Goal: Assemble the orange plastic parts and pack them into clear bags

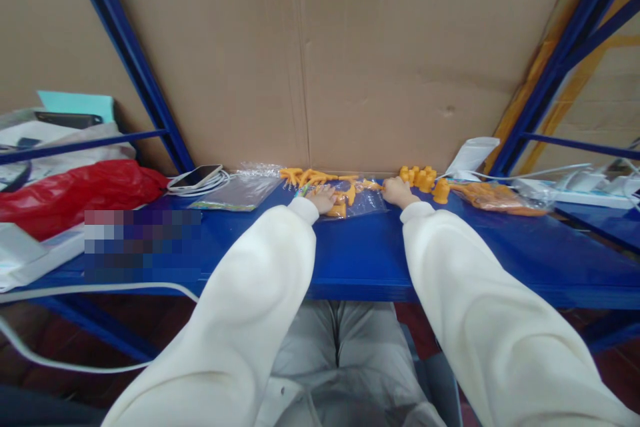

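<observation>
My left hand (321, 199) lies at the left side of a clear plastic bag (369, 203), its fingers stretched out and touching the bag. Orange plastic pieces (351, 193) lie in or on this bag; which of the two I cannot tell. At the bag's right edge, my right hand (399, 192) is closed with its fingers curled in, and whatever it may pinch is hidden. Behind my left hand is a pile of orange branch-shaped pieces (305, 177). Several small orange knobbed pieces (419, 177) stand just right of my right hand, with a single orange cup-like piece (441, 191) beside them.
A packed bag of orange parts (505, 198) and a power strip (590, 195) lie to the right. On the left are a flat clear packet (240, 192), a phone (199, 177) on a coiled white cable and a red bag (80, 193). Cardboard (350, 67) walls the back of the blue shelf (360, 260).
</observation>
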A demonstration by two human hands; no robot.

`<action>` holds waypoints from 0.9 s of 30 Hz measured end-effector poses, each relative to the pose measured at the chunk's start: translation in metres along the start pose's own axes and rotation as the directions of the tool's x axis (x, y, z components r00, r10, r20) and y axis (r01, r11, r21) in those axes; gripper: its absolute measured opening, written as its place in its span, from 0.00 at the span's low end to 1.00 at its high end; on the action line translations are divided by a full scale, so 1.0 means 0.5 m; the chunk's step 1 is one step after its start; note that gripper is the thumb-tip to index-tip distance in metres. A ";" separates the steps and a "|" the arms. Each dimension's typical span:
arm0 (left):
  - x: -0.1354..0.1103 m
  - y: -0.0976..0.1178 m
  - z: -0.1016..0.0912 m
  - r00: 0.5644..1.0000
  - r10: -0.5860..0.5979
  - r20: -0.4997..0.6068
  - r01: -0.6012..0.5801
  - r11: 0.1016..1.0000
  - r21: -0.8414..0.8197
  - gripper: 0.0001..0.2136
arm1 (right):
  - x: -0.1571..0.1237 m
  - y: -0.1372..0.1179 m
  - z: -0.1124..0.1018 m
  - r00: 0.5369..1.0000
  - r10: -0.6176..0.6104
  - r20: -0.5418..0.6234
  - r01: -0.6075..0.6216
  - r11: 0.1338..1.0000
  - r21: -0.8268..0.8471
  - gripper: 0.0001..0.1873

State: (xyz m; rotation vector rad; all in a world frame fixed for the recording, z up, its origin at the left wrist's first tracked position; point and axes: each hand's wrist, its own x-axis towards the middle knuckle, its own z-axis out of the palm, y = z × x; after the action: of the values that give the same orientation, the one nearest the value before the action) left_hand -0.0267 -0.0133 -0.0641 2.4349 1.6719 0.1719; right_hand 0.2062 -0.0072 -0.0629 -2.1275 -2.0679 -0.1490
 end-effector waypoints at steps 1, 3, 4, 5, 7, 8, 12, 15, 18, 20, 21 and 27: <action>0.003 -0.002 0.002 1.000 0.007 -0.006 -0.007 1.000 -0.005 0.27 | -0.005 0.000 -0.003 1.000 0.008 -0.014 -0.008 1.000 -0.013 0.20; 0.006 -0.006 0.004 1.000 0.017 -0.014 -0.017 1.000 -0.014 0.27 | -0.014 0.002 -0.012 0.998 0.038 -0.047 -0.040 0.999 -0.030 0.18; 0.007 -0.008 0.005 1.000 0.025 -0.013 -0.025 1.000 -0.014 0.27 | -0.018 0.006 -0.019 0.996 0.057 -0.071 -0.059 0.998 -0.027 0.17; 0.007 -0.009 0.006 0.999 0.034 -0.014 -0.034 0.999 -0.013 0.27 | -0.021 0.010 -0.029 0.992 0.077 -0.100 -0.079 0.997 -0.015 0.17; 0.006 -0.010 0.007 0.999 0.047 -0.016 -0.047 0.999 -0.009 0.27 | -0.026 0.022 -0.052 0.979 0.106 -0.173 -0.101 0.994 0.039 0.17; 0.006 -0.010 0.008 0.999 0.043 -0.017 -0.043 0.999 -0.011 0.27 | -0.029 0.029 -0.065 0.973 0.117 -0.200 -0.104 0.992 0.075 0.17; 0.007 -0.013 0.014 0.999 0.016 -0.047 -0.018 0.999 -0.043 0.28 | -0.039 0.055 -0.107 0.967 0.029 -0.252 -0.001 0.994 0.110 0.14; 0.006 -0.016 0.013 0.991 0.066 -0.115 -0.073 0.995 -0.062 0.28 | -0.048 0.064 -0.121 0.972 -0.083 -0.222 0.091 0.995 0.030 0.11; 0.001 -0.017 0.004 0.977 0.078 -0.196 -0.094 0.993 -0.074 0.27 | -0.058 0.059 -0.126 0.984 -0.144 -0.108 0.144 0.990 -0.003 0.07; -0.002 -0.017 -0.003 0.967 0.062 -0.248 -0.085 0.993 -0.083 0.23 | -0.065 0.051 -0.127 0.987 -0.154 -0.045 0.154 0.988 0.008 0.05; -0.003 -0.016 -0.007 0.960 0.064 -0.272 -0.090 0.992 -0.084 0.20 | -0.068 0.046 -0.127 0.987 -0.155 -0.030 0.156 0.988 0.022 0.04; 0.000 -0.020 -0.005 0.954 0.158 -0.255 -0.189 0.977 -0.103 0.04 | -0.074 0.020 -0.112 0.966 -0.256 0.027 0.248 0.953 0.177 0.02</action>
State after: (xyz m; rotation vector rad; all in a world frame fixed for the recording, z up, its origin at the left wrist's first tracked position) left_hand -0.0362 -0.0096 -0.0635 2.5470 1.4785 0.6089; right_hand 0.2174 -0.0545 -0.0154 -1.7810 -2.2838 0.0505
